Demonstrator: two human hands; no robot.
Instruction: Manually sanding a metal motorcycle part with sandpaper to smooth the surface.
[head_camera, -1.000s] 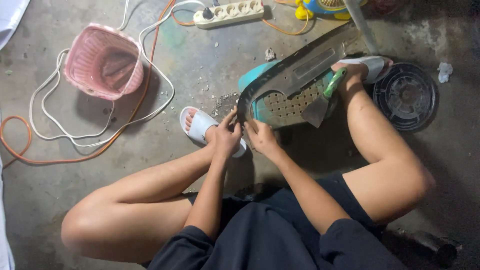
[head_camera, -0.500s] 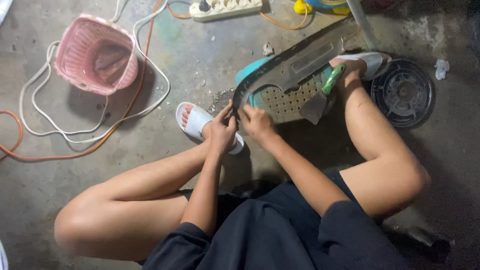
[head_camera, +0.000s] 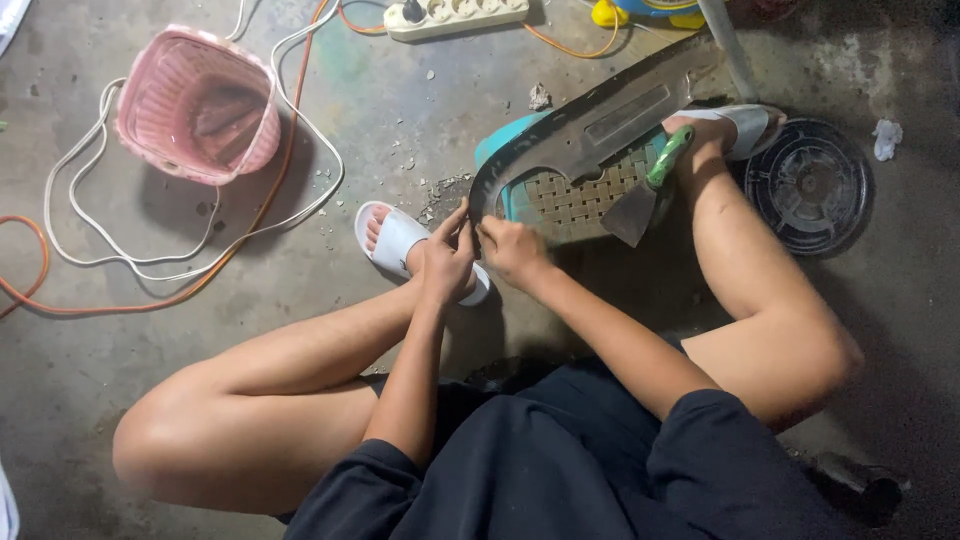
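— Biggest thing in hand?
— Long dark curved panel (head_camera: 590, 125), running from upper right down to its near end by both hands, lying across a teal woven stool (head_camera: 570, 200).
— Hands?
— Left hand (head_camera: 445, 265) pinched shut on the panel's near tip, thumb and fingers closed around the edge. Right hand (head_camera: 512, 250) curled closed just beside it, gripping the same end. Touching each other, nearly.
— Around them?
— Pink basket (head_camera: 195, 105) upper left, tipped, ringed by a white cord (head_camera: 200, 255) and an orange cord (head_camera: 120, 305). Round black disc (head_camera: 810, 185) at right, flat on the floor. White sandal (head_camera: 400, 240) under the left hand; grey sandal (head_camera: 745, 125) near the panel's far end. White power strip (head_camera: 455, 15) at top. Scraper with green handle (head_camera: 645, 195) resting on the stool.
— Labels, packages?
— Only a raised oblong patch on the panel; nothing legible.
— Surface?
— Bare grey concrete floor (head_camera: 420, 90), stained, littered with small chips and a white crumpled scrap (head_camera: 885, 138) far right.
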